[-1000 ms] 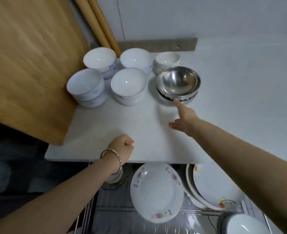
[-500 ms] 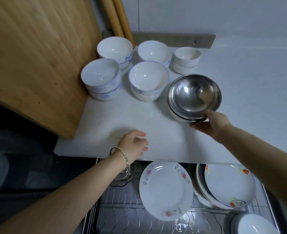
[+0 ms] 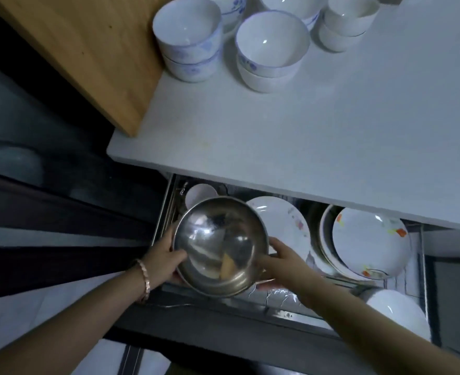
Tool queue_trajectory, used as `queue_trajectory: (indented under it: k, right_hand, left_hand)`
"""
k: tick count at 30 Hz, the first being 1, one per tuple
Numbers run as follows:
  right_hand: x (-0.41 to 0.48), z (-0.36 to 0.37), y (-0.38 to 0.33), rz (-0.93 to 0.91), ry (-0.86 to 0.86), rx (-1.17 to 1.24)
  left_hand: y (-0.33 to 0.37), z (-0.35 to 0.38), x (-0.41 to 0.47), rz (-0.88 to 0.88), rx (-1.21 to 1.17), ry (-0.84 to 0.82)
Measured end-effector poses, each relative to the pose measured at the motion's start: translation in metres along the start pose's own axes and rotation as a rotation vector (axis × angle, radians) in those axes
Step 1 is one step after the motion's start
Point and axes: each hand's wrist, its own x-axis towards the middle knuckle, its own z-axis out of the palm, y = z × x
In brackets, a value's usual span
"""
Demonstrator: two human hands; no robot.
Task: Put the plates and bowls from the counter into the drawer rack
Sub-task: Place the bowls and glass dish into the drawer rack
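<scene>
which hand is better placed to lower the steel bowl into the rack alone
Left, probably: the left hand grips the steel bowl with its thumb hooked over the rim, while the right hand holds the opposite side, close beside the standing plate.

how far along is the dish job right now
Done: several plates stand in the drawer rack. In hand: both the left hand and right hand hold a steel bowl over the rack. Left: the stacked white bowls on the counter.
</scene>
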Motion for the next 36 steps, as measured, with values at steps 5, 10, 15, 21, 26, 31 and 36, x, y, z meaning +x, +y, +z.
queue_trajectory:
  k: [5, 10, 15, 21, 26, 31, 36]
  right_hand:
    - [0.069, 0.047, 0.065, 0.098, 0.062, 0.037]
    - [0.131, 0.069, 0.113, 0.206, 0.118, 0.077]
    - [0.167, 0.074, 0.14, 0.255, 0.218, -0.07]
    - [0.176, 0.074, 0.147, 0.218, 0.24, -0.261]
    - [0.175, 0.067, 0.143, 0.228, 0.198, -0.296]
    - [0.16, 0.057, 0.116, 0.327, 0.141, -0.558]
    - [0.129, 0.029, 0.043, 0.206, 0.045, -0.634]
  left_hand:
    - [-0.069, -0.003, 0.035, -0.172, -0.053, 0.038]
    - [-0.103, 0.011, 0.09, -0.161, 0.15, 0.128]
    - [-0.136, 0.017, 0.13, -0.203, 0.369, 0.096]
    - [-0.152, 0.02, 0.142, -0.212, 0.412, 0.047]
    - [-0.148, 0.022, 0.14, -0.29, 0.418, -0.002]
    - [-0.125, 0.019, 0.127, -0.382, 0.471, 0.074]
    - [-0.035, 0.013, 0.097, 0.025, 0.549, 0.071]
